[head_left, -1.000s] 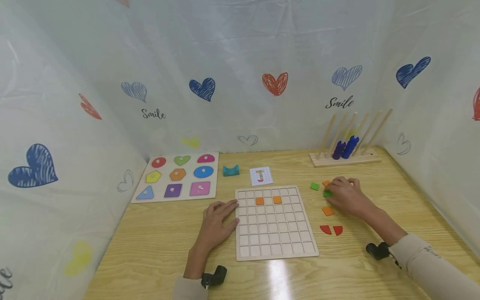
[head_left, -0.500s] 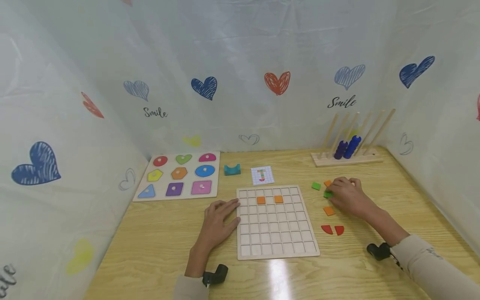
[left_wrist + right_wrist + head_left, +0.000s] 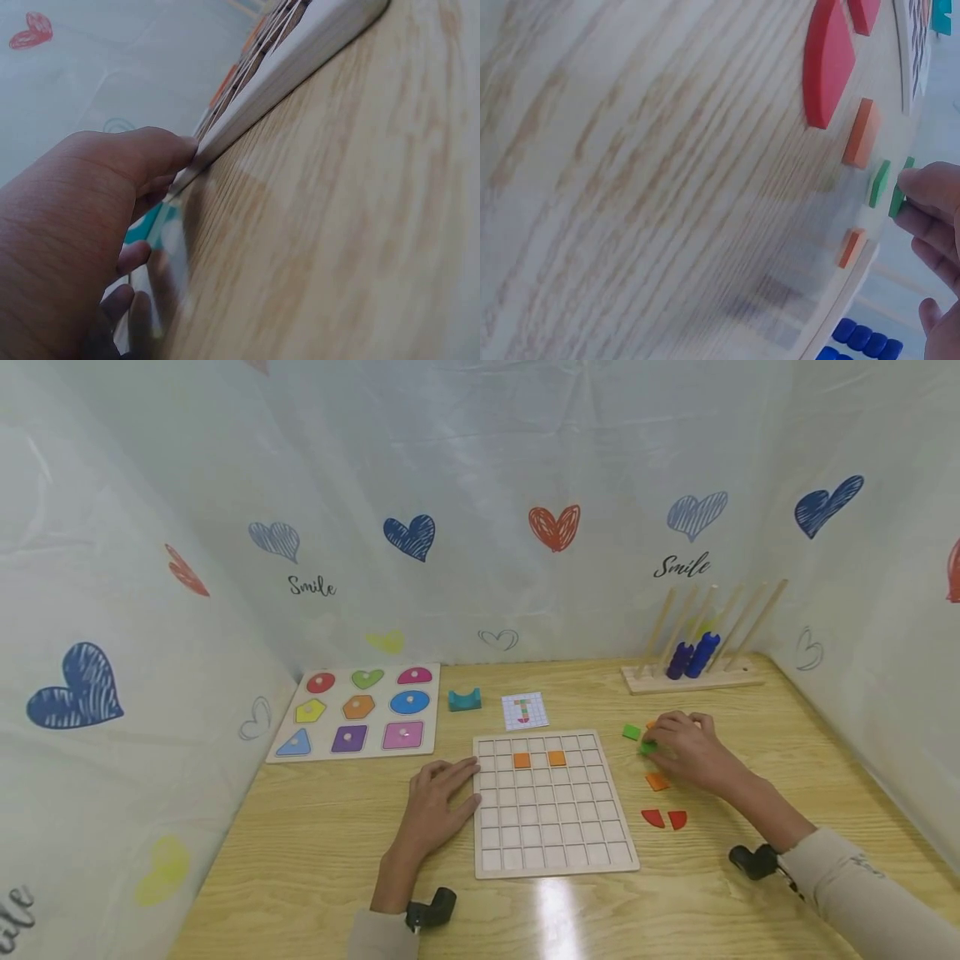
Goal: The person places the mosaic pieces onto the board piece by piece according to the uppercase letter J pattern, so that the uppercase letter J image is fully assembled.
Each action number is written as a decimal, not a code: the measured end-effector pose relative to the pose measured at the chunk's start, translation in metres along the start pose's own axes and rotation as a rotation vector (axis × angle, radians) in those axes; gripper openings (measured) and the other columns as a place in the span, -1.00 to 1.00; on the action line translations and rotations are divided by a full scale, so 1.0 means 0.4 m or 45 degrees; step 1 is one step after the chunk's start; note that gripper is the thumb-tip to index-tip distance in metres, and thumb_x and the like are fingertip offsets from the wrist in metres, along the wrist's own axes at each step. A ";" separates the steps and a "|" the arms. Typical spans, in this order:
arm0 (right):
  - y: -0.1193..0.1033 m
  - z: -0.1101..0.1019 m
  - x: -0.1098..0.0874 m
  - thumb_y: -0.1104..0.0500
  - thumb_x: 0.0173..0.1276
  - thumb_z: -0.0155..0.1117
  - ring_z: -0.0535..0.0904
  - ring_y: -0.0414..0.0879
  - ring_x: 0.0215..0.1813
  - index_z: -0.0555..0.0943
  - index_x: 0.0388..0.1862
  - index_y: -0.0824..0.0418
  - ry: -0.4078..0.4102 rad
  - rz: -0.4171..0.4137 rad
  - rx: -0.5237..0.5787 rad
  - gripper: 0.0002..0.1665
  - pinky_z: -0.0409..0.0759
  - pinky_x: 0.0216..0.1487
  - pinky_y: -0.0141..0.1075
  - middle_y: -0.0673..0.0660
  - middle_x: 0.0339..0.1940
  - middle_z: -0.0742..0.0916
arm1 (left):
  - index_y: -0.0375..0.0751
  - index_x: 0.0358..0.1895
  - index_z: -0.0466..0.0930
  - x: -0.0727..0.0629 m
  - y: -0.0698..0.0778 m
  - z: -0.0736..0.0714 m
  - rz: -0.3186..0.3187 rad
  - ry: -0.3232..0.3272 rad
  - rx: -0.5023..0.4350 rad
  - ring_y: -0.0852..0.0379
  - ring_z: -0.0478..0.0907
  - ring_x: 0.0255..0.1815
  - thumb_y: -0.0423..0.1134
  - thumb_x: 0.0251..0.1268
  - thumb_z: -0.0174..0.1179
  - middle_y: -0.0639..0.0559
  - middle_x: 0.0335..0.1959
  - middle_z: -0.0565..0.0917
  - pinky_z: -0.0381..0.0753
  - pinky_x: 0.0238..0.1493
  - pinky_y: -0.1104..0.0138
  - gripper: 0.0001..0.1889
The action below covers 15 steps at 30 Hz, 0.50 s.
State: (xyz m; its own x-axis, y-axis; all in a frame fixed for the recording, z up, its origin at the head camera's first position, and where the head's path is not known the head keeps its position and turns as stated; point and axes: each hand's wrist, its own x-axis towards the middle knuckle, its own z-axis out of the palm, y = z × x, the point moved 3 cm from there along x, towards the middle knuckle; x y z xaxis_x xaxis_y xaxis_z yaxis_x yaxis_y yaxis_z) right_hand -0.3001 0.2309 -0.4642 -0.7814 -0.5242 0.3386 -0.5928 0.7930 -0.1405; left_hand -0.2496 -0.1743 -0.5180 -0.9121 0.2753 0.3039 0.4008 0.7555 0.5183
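In the head view my right hand (image 3: 694, 753) pinches a small green square tile (image 3: 901, 192) between thumb and fingertips. The right wrist view shows that tile tipped on edge, beside a second green tile (image 3: 880, 184) lying on the table. An orange tile (image 3: 657, 782) lies just below this hand, and another orange tile (image 3: 851, 248) is partly covered by it in the head view. My left hand (image 3: 435, 803) rests with relaxed fingers, fingertips and thumb at the left edge of the wooden grid board (image 3: 555, 870). Two orange tiles sit in the board's second row.
Two red quarter-round pieces (image 3: 652, 818) lie right of the board. Behind it are a pattern card (image 3: 538, 702) with a J design and a teal curved block (image 3: 464, 700). A shape puzzle (image 3: 431, 747) stands back left, a peg rack (image 3: 735, 679) with blue pieces back right.
My right hand has shifted slightly left, bringing the pinched green tile with it. My left hand stays at the board's edge.
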 end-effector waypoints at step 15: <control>-0.037 -0.005 0.026 0.32 0.01 0.61 0.51 0.16 0.04 0.72 -0.19 0.20 0.056 -0.128 0.027 -0.66 0.20 -0.02 0.22 0.13 -0.17 0.72 | 0.03 0.36 0.54 -0.001 -0.002 0.001 -0.025 -0.017 -0.003 -0.08 0.29 0.32 -0.03 0.35 0.25 0.21 0.39 0.48 0.13 0.34 -0.12 -0.49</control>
State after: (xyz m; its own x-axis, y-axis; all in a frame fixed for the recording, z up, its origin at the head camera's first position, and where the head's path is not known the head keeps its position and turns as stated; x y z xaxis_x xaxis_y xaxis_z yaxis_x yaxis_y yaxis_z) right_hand -0.2992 0.2143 -0.4567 -0.7086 -0.5863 0.3925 -0.6723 0.7300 -0.1233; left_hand -0.2494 -0.1748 -0.5187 -0.9208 0.2683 0.2831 0.3830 0.7594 0.5260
